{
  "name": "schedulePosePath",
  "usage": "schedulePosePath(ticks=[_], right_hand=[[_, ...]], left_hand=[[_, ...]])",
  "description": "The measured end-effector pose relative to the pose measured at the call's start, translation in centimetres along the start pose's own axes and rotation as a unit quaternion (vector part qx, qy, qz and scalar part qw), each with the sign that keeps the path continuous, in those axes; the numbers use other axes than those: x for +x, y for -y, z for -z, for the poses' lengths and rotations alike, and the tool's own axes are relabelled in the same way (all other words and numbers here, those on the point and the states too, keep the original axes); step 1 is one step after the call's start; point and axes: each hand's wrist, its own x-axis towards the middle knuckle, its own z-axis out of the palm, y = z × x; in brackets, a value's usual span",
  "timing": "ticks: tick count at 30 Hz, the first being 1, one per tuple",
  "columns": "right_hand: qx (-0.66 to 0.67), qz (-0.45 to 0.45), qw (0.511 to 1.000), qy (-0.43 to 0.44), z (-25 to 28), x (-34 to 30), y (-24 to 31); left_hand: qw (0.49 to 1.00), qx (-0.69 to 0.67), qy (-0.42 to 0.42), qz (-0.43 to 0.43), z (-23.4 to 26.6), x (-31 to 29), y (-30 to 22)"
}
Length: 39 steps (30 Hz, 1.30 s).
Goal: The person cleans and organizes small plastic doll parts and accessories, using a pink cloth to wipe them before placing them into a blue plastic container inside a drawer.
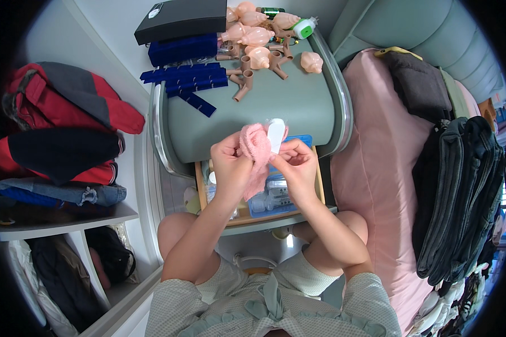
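My left hand (231, 163) is closed round a fluffy pink cloth (255, 147) that hangs down past the fingers. A small white, rounded flat piece (275, 135) stands upright against the cloth, pinched by my right hand (296, 164). What exactly the white piece is, I cannot make out. Both hands are close together above an open drawer (319, 180) with a wooden rim. Inside the drawer, a blue tray (304, 140) holds clear plastic bottles (276, 197), partly hidden by my hands and the cloth.
On the green cabinet top (253, 106) lie dark blue strips (199, 78), a black box (181, 21), brown branching tubes (243, 78) and peach shell-shaped pieces (258, 56). Folded clothes (73, 106) fill shelves at left. At right, dark trousers (461, 191) lie on a pink bed cover (376, 168).
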Motion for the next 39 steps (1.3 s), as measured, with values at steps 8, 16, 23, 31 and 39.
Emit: schedulePosePath(ticks=[8,16,23,31,39], right_hand=[[-0.016,-0.065,0.998,0.016,0.2,1.2,1.7],[-0.274,0.017,0.955,0.110,0.9,1.7,2.4],[-0.253,0.125,0.958,0.049,2.6,2.5,3.5],[-0.118,0.023,0.980,0.160,1.3,2.3,3.4],[-0.016,-0.060,0.990,0.129,1.5,2.1,3.3]], left_hand=[[0.994,-0.030,0.076,0.069,0.1,0.0,0.4],[0.983,-0.120,0.042,0.133,-0.6,0.5,-0.4],[0.988,0.010,0.100,0.121,0.1,0.4,-0.2],[0.977,-0.004,0.164,0.135,0.0,-0.4,0.0],[0.917,-0.127,0.191,0.326,0.5,0.0,-0.9]])
